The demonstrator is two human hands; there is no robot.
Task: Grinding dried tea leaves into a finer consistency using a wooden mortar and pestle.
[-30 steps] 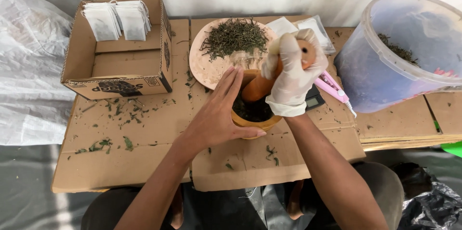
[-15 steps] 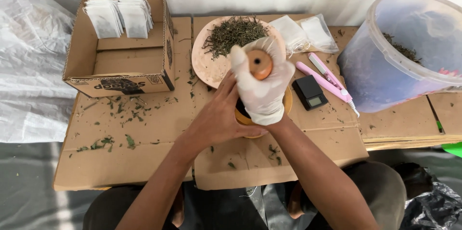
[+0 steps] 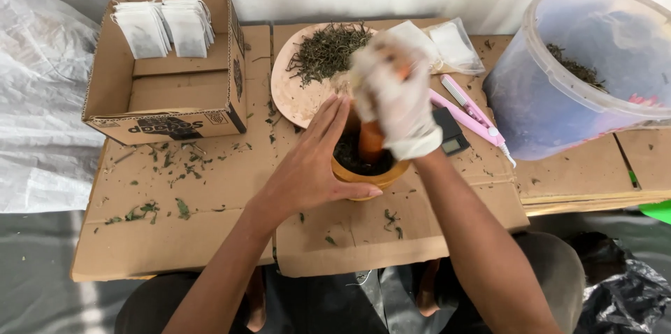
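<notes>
- The left hand (image 3: 307,166), bare, lies flat against the near-left wall of the wooden mortar (image 3: 367,170), fingers stretched out straight and pressed to the rim rather than curled round it.
- The right hand (image 3: 395,100), in a thin white glove, is closed in a fist round the top of the orange-brown pestle (image 3: 370,140), whose lower end stands in the dark crushed leaves inside the bowl.
- The mortar sits near the middle of the cardboard work surface (image 3: 210,222), closer to its near edge than to the far one.
- Judged by its look, the mortar is thick-walled, stiff and fairly heavy, not fragile; its round side offers the best hold, low on the wall. The pestle looks smooth and may slip in a glove, so a full wrap high on the shaft suits it.
- Just beyond the mortar lies a round wooden plate (image 3: 290,93) heaped with dried leaves; just right of it are a small black scale (image 3: 451,140) and a pink tool (image 3: 468,114).
- A large translucent bucket (image 3: 580,75) crowds the far right corner, and an open cardboard box (image 3: 168,75) holding white filter bags (image 3: 164,26) takes the far left.
- Open room is on the near left, where only scattered leaf bits lie.
</notes>
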